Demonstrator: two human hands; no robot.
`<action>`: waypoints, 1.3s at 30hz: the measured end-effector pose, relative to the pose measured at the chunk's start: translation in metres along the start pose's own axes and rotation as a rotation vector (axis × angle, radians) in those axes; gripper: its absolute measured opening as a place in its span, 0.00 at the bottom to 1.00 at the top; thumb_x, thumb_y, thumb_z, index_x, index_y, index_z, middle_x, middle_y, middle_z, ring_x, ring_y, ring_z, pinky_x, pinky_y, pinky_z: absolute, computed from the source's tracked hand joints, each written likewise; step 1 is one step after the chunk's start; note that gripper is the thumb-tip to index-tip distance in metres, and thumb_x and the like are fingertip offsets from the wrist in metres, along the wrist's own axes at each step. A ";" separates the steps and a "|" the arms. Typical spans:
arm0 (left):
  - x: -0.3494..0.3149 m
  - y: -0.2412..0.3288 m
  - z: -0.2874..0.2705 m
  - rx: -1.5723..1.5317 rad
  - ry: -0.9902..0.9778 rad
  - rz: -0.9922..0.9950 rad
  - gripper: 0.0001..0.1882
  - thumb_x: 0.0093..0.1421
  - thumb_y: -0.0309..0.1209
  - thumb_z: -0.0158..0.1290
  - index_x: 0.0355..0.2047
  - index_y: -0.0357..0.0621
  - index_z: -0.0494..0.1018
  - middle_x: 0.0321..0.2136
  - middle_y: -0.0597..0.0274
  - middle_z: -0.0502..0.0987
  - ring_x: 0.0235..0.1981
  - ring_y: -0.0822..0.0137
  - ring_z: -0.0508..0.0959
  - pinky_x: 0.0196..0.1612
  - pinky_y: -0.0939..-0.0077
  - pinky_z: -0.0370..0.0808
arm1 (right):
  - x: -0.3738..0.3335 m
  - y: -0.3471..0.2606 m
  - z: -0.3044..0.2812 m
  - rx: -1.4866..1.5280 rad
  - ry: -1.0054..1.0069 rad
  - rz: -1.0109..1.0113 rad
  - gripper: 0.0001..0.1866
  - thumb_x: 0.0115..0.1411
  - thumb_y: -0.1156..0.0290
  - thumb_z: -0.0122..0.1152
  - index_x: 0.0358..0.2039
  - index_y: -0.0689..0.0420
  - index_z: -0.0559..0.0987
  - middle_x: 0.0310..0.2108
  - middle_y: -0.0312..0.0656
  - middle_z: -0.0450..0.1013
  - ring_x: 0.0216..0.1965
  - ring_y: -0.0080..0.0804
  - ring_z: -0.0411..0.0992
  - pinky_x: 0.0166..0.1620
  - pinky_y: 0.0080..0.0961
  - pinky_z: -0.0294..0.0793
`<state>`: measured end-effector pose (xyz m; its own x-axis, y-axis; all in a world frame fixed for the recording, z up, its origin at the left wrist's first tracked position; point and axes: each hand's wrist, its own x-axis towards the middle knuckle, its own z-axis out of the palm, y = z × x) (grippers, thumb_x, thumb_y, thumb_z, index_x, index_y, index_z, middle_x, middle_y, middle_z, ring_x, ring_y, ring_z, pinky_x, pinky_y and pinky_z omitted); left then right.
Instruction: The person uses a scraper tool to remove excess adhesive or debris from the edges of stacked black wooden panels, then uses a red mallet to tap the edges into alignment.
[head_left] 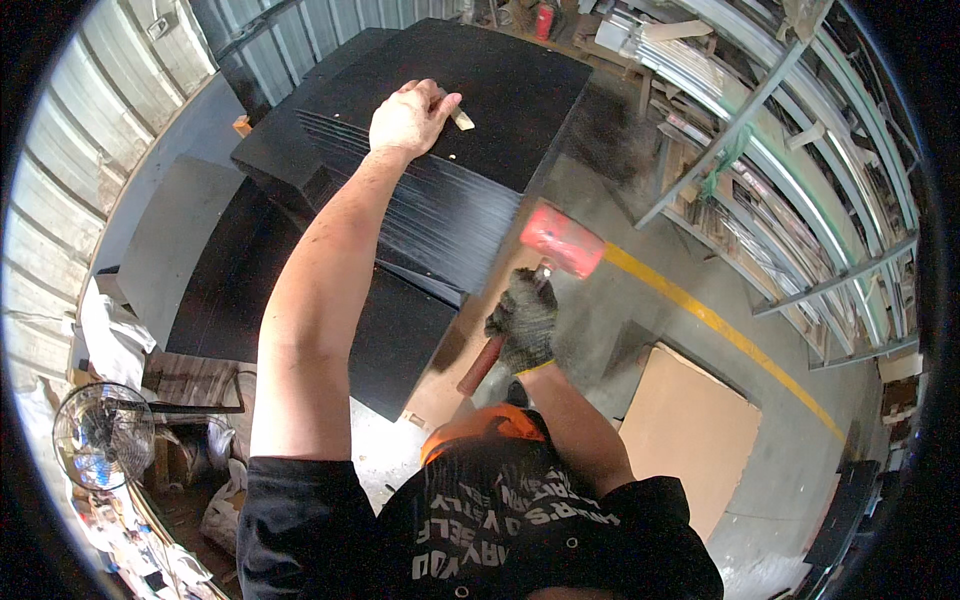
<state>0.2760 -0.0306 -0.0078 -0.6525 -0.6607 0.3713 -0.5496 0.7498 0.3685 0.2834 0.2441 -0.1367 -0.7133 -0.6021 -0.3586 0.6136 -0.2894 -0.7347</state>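
My bare left hand [408, 118] is closed over the top of a tall stack of black sheets [500, 110]. A small pale flat piece [461, 118] sticks out from under its thumb; the rest of that piece is hidden by the fingers. In a dark grey knitted glove, my right hand [526, 318] is wrapped round the handle of a red mallet [562, 240]. The mallet's head is slightly blurred and hangs beside the stack's right side, apart from it. Its handle end shows below the glove. Thin sheet edges show along the stack's near face.
A lower stack of black sheets [390, 345] lies nearer me. A brown board [690, 435] lies on the floor at right, near a yellow floor line [725, 325]. Metal racks [790, 190] line the right side. A fan [104, 436] stands lower left.
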 end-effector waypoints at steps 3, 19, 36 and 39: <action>-0.002 -0.003 0.001 -0.052 0.074 0.029 0.24 0.61 0.54 0.51 0.33 0.43 0.76 0.33 0.55 0.77 0.36 0.55 0.79 0.40 0.63 0.75 | 0.001 -0.003 -0.001 -0.089 -0.045 0.073 0.06 0.63 0.65 0.54 0.31 0.50 0.69 0.15 0.31 0.62 0.12 0.27 0.63 0.14 0.26 0.67; -0.001 0.001 0.002 -0.030 0.072 0.002 0.25 0.61 0.54 0.51 0.32 0.42 0.74 0.33 0.55 0.76 0.36 0.55 0.78 0.41 0.63 0.74 | 0.004 0.017 -0.013 0.135 -0.135 0.033 0.06 0.61 0.73 0.57 0.36 0.49 0.70 0.22 0.35 0.67 0.13 0.28 0.65 0.16 0.26 0.67; 0.000 -0.008 0.007 -0.027 0.139 0.058 0.24 0.61 0.53 0.52 0.30 0.41 0.74 0.30 0.55 0.76 0.35 0.54 0.78 0.40 0.62 0.74 | 0.015 0.024 -0.023 0.103 -0.181 -0.093 0.12 0.60 0.80 0.57 0.43 0.52 0.70 0.29 0.32 0.69 0.24 0.23 0.70 0.23 0.20 0.73; 0.000 -0.002 0.005 -0.058 0.100 0.015 0.24 0.61 0.53 0.52 0.30 0.41 0.73 0.30 0.55 0.76 0.34 0.54 0.78 0.39 0.62 0.74 | 0.013 0.021 -0.026 0.034 -0.172 -0.099 0.14 0.60 0.78 0.57 0.45 0.51 0.70 0.31 0.32 0.69 0.26 0.23 0.70 0.28 0.22 0.75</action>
<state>0.2742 -0.0317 -0.0130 -0.6036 -0.6520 0.4589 -0.5070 0.7581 0.4102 0.2785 0.2493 -0.1714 -0.7041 -0.6869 -0.1798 0.5567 -0.3769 -0.7403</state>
